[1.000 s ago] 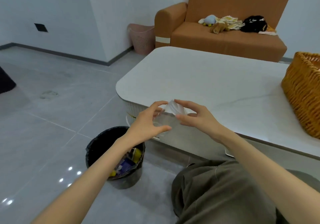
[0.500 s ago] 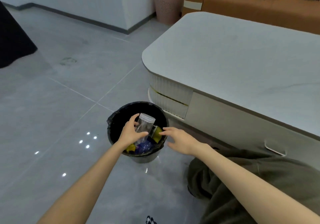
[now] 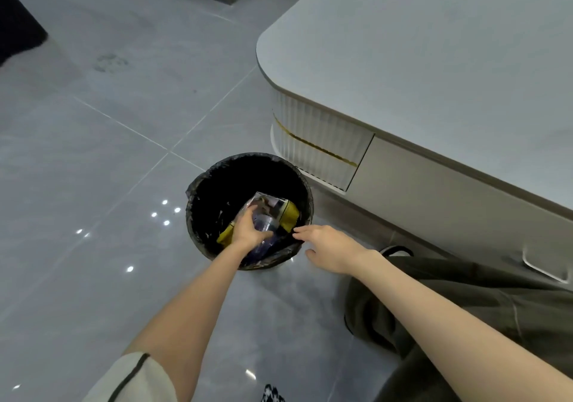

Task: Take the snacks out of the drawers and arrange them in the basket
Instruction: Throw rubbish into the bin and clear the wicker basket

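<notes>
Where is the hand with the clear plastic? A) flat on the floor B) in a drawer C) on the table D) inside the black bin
D: the left hand grips the clear plastic down inside the bin.

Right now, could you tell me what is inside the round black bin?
The left hand holds a clear plastic container over yellow wrappers; anything beneath is covered.

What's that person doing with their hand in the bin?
A person sits on the floor beside a low white table. Their left hand grips a clear plastic pack down inside the black bin, above a yellow wrapper. Their right hand is open, fingers by the bin's rim, holding nothing. The table's drawer is closed.
</notes>
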`<act>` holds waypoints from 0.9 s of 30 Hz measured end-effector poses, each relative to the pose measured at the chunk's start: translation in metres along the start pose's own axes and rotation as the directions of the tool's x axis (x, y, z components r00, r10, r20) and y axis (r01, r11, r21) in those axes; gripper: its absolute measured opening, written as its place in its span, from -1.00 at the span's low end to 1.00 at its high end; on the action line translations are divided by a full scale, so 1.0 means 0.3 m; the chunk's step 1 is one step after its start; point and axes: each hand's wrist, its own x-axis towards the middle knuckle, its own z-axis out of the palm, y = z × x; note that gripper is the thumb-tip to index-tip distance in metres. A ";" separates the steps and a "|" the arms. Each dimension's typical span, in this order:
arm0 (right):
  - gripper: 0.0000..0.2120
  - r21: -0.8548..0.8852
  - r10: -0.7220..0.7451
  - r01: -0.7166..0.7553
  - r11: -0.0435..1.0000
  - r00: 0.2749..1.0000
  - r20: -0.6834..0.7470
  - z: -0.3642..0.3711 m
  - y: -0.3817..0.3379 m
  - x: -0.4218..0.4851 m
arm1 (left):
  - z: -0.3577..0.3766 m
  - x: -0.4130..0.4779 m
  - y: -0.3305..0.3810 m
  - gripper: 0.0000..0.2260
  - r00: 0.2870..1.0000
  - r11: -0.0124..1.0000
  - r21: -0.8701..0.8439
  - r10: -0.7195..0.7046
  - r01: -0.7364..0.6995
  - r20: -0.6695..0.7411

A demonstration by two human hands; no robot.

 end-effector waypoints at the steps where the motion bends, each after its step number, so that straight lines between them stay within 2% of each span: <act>1: -0.50 0.001 0.001 -0.001 1.000 1.000 -0.003 -0.002 -0.001 -0.001 | -0.005 -0.004 0.006 -0.31 1.000 1.000 0.000 0.008 -0.008 -0.005; 5: -0.53 -0.012 0.013 -0.014 1.000 0.999 -0.042 -0.029 -0.017 -0.037 | -0.050 -0.050 0.047 -0.45 0.997 0.996 0.030 0.082 -0.082 0.009; 8: -0.55 -0.012 0.025 -0.026 1.000 0.993 -0.113 -0.084 -0.038 -0.087 | -0.101 -0.122 0.101 -0.53 0.986 0.986 0.038 0.165 -0.164 -0.031; 15: -0.63 -0.054 0.010 -0.031 0.998 0.931 -0.365 -0.258 -0.092 -0.276 | -0.220 -0.313 0.318 -0.58 0.888 0.889 0.086 0.455 -0.449 -0.068; 21: -0.62 -0.116 0.017 -0.093 0.989 0.847 -0.531 -0.421 -0.079 -0.534 | -0.274 -0.478 0.598 -0.59 0.731 0.718 0.210 0.682 -0.664 -0.024; 27: -0.63 -0.115 0.073 -0.223 0.968 0.691 -0.719 -0.571 -0.002 -0.860 | -0.218 -0.640 0.948 -0.61 0.565 0.552 0.227 0.825 -0.802 -0.007</act>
